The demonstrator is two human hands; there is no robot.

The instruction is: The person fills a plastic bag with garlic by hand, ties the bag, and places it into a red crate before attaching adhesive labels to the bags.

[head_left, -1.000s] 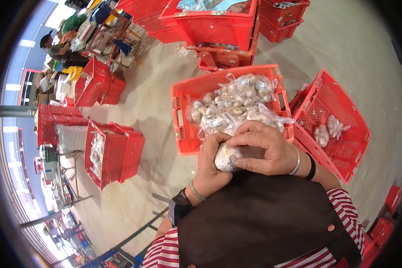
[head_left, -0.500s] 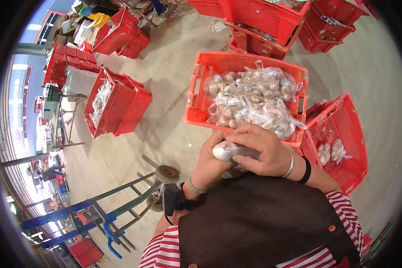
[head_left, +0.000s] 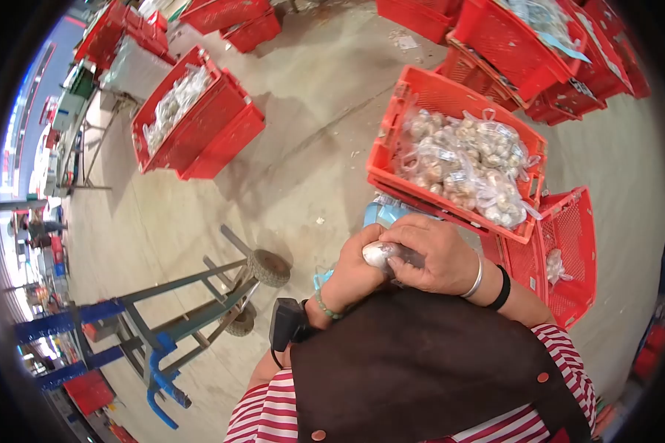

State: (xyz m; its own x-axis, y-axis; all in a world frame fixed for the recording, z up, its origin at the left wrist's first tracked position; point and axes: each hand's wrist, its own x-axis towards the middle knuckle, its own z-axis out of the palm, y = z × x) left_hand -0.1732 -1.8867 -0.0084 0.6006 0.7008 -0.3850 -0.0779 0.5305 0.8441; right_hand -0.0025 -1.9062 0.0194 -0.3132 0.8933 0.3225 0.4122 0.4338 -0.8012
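In front of the dark apron, my left hand (head_left: 353,275) is closed around a whitish garlic bulb (head_left: 377,255). Against the bulb's other side, my right hand (head_left: 445,258) is closed with its thumb and fingers bent. A dark greyish strip (head_left: 412,258) shows between the right thumb and forefinger; what it is, I cannot make out. Just beyond my hands stands a red crate (head_left: 391,181) holding clear plastic bags of garlic (head_left: 469,159), some with labels. Something light blue (head_left: 384,214) shows between this crate and my hands.
A lower red crate (head_left: 580,258) with a small bag in it is at the right. On the left lies a blue-and-grey hand truck (head_left: 185,314) with rubber wheels. Stacked red crates (head_left: 199,118) are on the floor at upper left, and more crates (head_left: 495,44) at upper right.
The view has turned, so the crate of bagged garlic appears further right and the hand truck lower. The light-blue thing now shows beyond my hands. Both hands still hold the bulb.
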